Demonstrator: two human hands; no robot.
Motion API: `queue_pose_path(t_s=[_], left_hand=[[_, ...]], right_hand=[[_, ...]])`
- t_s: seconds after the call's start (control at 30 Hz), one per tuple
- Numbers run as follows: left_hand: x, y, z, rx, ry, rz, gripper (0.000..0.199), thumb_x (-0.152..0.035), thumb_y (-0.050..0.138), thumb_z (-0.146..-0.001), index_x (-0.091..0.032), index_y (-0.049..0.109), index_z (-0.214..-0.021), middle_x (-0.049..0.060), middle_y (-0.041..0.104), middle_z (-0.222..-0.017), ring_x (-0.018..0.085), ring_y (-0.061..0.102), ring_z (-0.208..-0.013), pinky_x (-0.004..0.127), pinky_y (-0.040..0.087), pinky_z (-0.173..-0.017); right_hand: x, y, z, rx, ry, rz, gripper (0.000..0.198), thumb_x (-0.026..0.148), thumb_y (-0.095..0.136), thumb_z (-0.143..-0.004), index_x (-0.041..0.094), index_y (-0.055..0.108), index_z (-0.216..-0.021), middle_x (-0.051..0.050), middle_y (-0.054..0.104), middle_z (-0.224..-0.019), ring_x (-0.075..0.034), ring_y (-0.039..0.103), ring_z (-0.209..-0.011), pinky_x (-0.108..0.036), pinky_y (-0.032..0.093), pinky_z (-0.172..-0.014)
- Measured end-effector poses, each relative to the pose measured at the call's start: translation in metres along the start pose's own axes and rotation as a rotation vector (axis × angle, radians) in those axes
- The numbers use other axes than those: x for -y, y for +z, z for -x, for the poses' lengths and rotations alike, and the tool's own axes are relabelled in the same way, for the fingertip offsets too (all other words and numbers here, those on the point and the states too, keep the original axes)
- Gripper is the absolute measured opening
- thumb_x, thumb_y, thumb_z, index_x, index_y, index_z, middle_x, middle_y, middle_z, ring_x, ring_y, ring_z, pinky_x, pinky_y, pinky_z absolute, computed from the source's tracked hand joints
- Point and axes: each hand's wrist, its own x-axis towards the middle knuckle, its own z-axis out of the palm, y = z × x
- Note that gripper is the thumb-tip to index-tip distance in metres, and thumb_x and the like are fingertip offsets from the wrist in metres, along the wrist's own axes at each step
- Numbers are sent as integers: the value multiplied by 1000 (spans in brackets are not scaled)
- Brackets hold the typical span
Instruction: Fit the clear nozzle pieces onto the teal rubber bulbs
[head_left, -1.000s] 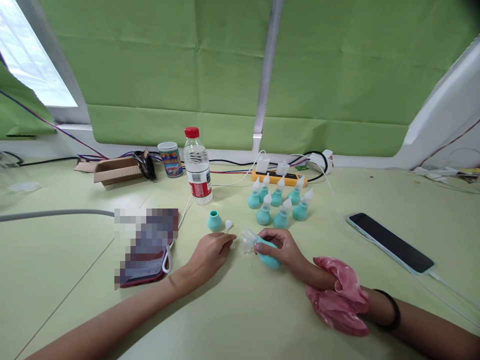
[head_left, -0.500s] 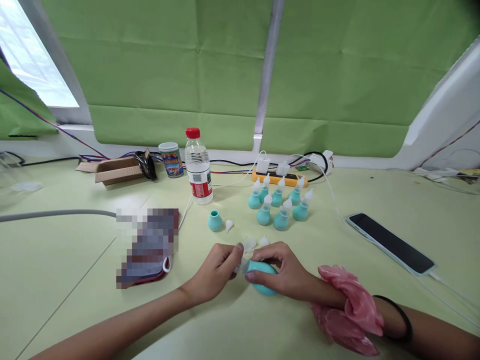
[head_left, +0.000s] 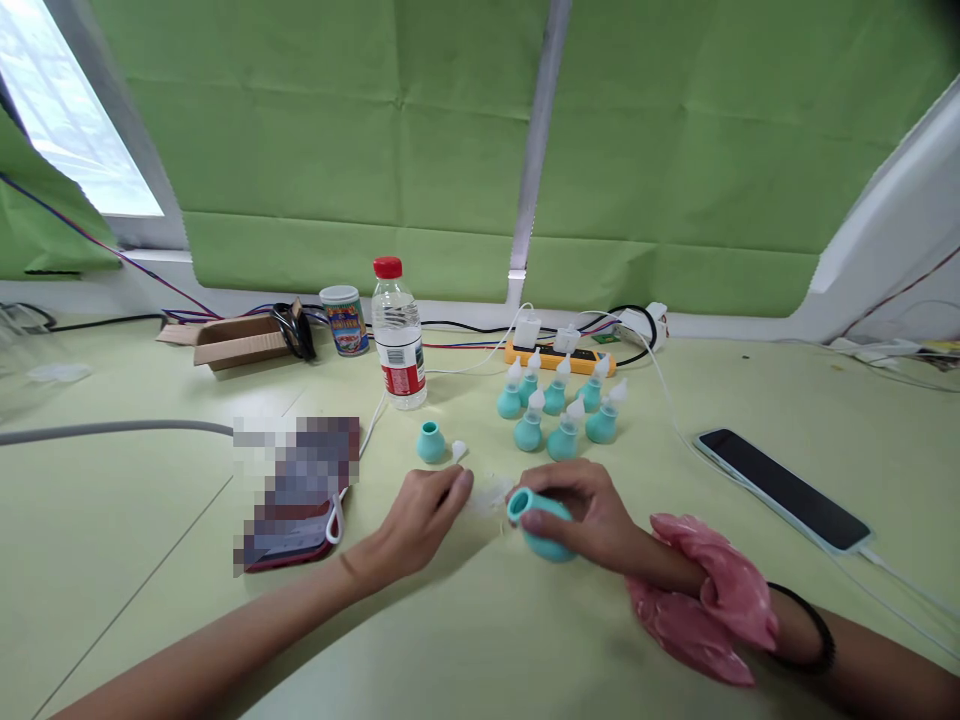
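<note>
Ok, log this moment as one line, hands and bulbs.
left hand: near white tip, hold unclear | right hand: gripping teal bulb, tilted, mouth open | beyond: open bulb upright, capped bulbs grouped

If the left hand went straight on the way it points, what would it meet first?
Probably the blurred translucent pieces ahead of the left hand, though depth is unclear. Beyond is the right hand holding a teal bulb.

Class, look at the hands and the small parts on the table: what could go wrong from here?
The left hand is close to the white tip and might knock it away. The clear pieces between the hands, faint against the pale table, could be brushed aside. The teal bulb, tilted in the right hand, could slip if the grip loosens.
</note>
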Motion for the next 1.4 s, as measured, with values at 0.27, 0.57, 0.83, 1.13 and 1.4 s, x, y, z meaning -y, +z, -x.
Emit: queue_pose_path(t_s=[0.27,0.57,0.83,1.13,1.4], left_hand=[[18,7,-3,102,198,-851,22,-32,35,-84,-16,46,-96,5,61,-78,20,60,-69,27,42,-52],[20,8,0,61,246,-794,22,-28,38,-82,-18,43,-101,5,56,-87,20,57,-75,29,45,-56],[25,7,1,66,358,-700,19,-21,35,-83,-16,46,-98,7,54,-91,18,53,-82,30,46,-65],[22,4,2,27,434,-693,22,-19,35,-82,-15,46,-101,14,42,-113,24,42,-102,40,43,-80],[30,9,-1,-54,469,-797,26,-10,34,-82,-15,49,-102,13,46,-102,23,46,-90,37,46,-70]], right_hand=[[1,-11,-15,-217,50,5,19,33,59,-71,16,56,-77,-4,56,-74,-14,54,-68,-26,47,-62],[-18,13,-78,-119,-164,539,14,21,49,-77,16,53,-90,-7,51,-95,-17,50,-91,-29,43,-79],[-58,28,-103,-22,119,773,25,23,35,-84,12,45,-105,-11,57,-90,-21,54,-88,-32,40,-75],[-40,13,-73,-57,-185,831,43,23,38,-82,8,29,-122,-14,42,-121,-19,39,-112,-31,34,-91],[-12,-29,-53,-230,-228,1416,44,32,46,-78,10,43,-115,-16,46,-114,-31,39,-99,-42,35,-76]])
